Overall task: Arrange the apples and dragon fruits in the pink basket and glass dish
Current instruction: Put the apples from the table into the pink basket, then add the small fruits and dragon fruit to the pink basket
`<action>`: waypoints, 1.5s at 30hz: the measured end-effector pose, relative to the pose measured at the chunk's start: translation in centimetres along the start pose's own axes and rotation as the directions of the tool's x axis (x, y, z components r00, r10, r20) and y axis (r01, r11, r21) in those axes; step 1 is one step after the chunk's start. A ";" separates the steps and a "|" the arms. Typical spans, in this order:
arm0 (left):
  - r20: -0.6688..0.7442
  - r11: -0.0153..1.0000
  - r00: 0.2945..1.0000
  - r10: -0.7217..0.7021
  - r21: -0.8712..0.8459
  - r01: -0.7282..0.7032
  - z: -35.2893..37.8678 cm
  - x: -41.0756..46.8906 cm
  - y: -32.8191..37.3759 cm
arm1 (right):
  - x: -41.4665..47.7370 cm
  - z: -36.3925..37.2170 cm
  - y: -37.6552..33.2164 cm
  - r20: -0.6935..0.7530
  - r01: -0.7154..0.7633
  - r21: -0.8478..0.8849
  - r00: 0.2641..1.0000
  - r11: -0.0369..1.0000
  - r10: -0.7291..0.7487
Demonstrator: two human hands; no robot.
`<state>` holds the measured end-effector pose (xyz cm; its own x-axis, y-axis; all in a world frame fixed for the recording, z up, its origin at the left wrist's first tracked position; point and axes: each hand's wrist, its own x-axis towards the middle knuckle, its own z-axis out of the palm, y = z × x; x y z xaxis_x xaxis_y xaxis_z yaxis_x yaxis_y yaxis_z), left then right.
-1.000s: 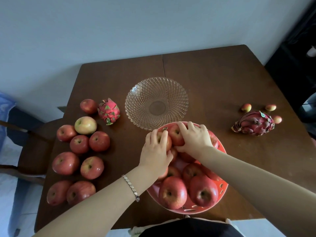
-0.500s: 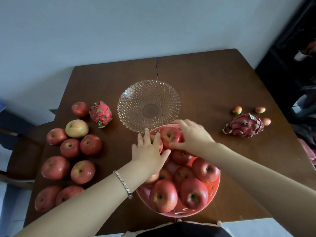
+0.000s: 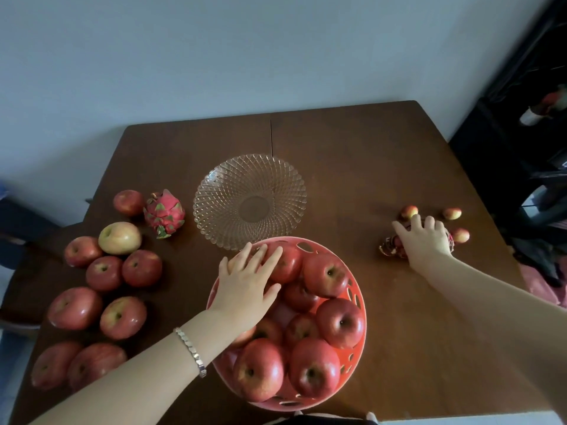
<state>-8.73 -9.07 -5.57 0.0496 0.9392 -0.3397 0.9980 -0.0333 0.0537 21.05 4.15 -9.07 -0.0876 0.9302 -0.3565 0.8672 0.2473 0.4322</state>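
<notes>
The pink basket point(image 3: 364, 320) stands at the table's near edge, filled with several red apples point(image 3: 340, 323). My left hand point(image 3: 245, 286) lies flat on the apples at the basket's far left side, fingers apart, holding nothing. Just behind the basket sits the glass dish point(image 3: 250, 182), with nothing in it. My right hand point(image 3: 425, 240) is wrapped over a dragon fruit point(image 3: 389, 246) lying on the table to the right; most of the fruit is hidden under it. A second dragon fruit point(image 3: 164, 213) lies left of the dish.
Several loose red apples point(image 3: 75, 308) and one yellow-green apple point(image 3: 119, 237) lie on the left part of the brown table point(image 3: 368, 161). Three small reddish fruits point(image 3: 451, 213) lie by my right hand. Dark furniture point(image 3: 521, 142) stands to the right.
My right hand has left the apples in the basket and moved right onto the dragon fruit. My left hand has stayed on the basket's apples.
</notes>
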 end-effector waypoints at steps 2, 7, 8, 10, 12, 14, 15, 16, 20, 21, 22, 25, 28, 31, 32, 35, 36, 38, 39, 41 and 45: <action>-0.002 1.000 1.000 -0.018 0.009 0.018 0.0 0.1 0.0 | -0.1 -0.2 0.1 -0.007 0.016 -0.007 1.000 1.000 -0.016; -0.084 0.998 0.996 -0.011 -0.067 0.005 0.1 0.5 -0.1 | -2.1 -3.4 0.6 -0.026 -0.030 0.404 0.999 0.914 0.045; -0.092 0.996 0.996 0.001 -0.085 -0.009 0.2 0.6 -0.1 | -2.9 -4.8 0.6 -0.075 -0.011 0.551 0.995 0.835 0.063; -0.094 0.991 0.995 0.020 -0.132 -0.032 0.3 0.6 -0.4 | -5.1 -7.9 0.2 -0.174 0.084 0.781 0.981 0.618 0.086; -0.106 0.974 0.994 0.027 -0.220 -0.050 0.4 0.6 -0.9 | -7.8 -11.0 -0.9 -0.246 0.202 0.891 0.968 0.407 0.058; -0.152 0.940 0.987 0.045 -0.329 -0.093 0.3 0.3 -1.4 | -10.2 -13.2 -2.6 -0.289 0.284 0.919 0.957 0.272 -0.020; -0.159 0.917 0.986 0.042 -0.386 -0.101 0.1 0.0 -1.7 | -11.2 -13.7 -3.8 -0.305 0.312 0.919 0.950 0.240 -0.068; -0.155 0.890 0.987 0.039 -0.444 -0.104 0.1 -0.1 -2.0 | -11.9 -13.9 -5.0 -0.314 0.334 0.914 0.942 0.229 -0.120; -0.160 0.743 0.987 -0.003 -0.661 -0.105 -0.3 -0.8 -3.0 | -12.8 -12.7 -10.4 -0.282 0.397 0.831 0.904 0.389 -0.321; -0.160 0.702 0.987 -0.017 -0.705 -0.102 -0.5 -0.8 -3.0 | -12.8 -12.2 -11.5 -0.251 0.403 0.787 0.901 0.467 -0.355; -0.156 0.666 0.987 -0.029 -0.739 -0.097 -0.5 -0.8 -3.1 | -12.8 -11.8 -12.4 -0.214 0.403 0.739 0.900 0.539 -0.380; -0.129 0.667 0.990 -0.064 -0.743 -0.053 -0.7 -0.7 -3.5 | -13.0 -11.1 -14.5 -0.122 0.389 0.611 0.907 0.690 -0.404; -0.112 0.689 0.991 -0.067 -0.724 -0.036 -0.8 -0.4 -4.0 | -13.1 -10.9 -15.6 -0.114 0.371 0.578 0.918 0.727 -0.379; -0.082 0.719 0.996 -0.045 -0.694 -0.024 -1.3 -0.5 -3.8 | -13.3 -10.7 -15.9 -0.091 0.356 0.609 0.919 0.709 -0.384; -0.080 0.730 0.996 -0.048 -0.683 -0.020 -1.6 -0.4 -3.6 | -13.4 -10.7 -15.6 -0.078 0.346 0.640 0.918 0.686 -0.390; -0.152 0.765 0.986 -0.065 -0.642 -0.049 -3.2 0.0 -2.2 | -13.2 -11.2 -13.1 -0.137 0.363 0.733 0.908 0.576 -0.397; -0.189 0.779 0.981 -0.050 -0.621 -0.080 -3.9 0.4 -1.3 | -12.9 -11.3 -11.7 -0.195 0.376 0.761 0.909 0.528 -0.368; -0.238 0.802 0.971 0.023 -0.575 -0.160 -5.5 1.2 0.7 | -12.0 -11.3 -8.8 -0.245 0.338 0.831 0.936 0.442 -0.255; -0.246 0.806 0.967 0.071 -0.556 -0.201 -6.3 1.9 2.2 | -11.2 -10.9 -7.0 -0.226 0.286 0.863 0.956 0.416 -0.188; -0.239 0.818 0.958 0.156 -0.513 -0.261 -7.5 3.2 4.9 | -9.2 -9.5 -3.9 -0.168 0.174 0.895 0.984 0.411 -0.052; -0.144 0.853 0.948 0.285 -0.413 -0.320 -8.6 7.4 11.5 | -3.7 -4.5 3.2 0.011 -0.122 0.807 0.981 0.578 0.192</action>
<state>2.77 0.45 0.56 0.3261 0.9297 -0.1715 0.8192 -0.1874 0.5421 21.94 2.70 -2.64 0.0861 0.9574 -0.2755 0.9073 -0.1896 -0.3752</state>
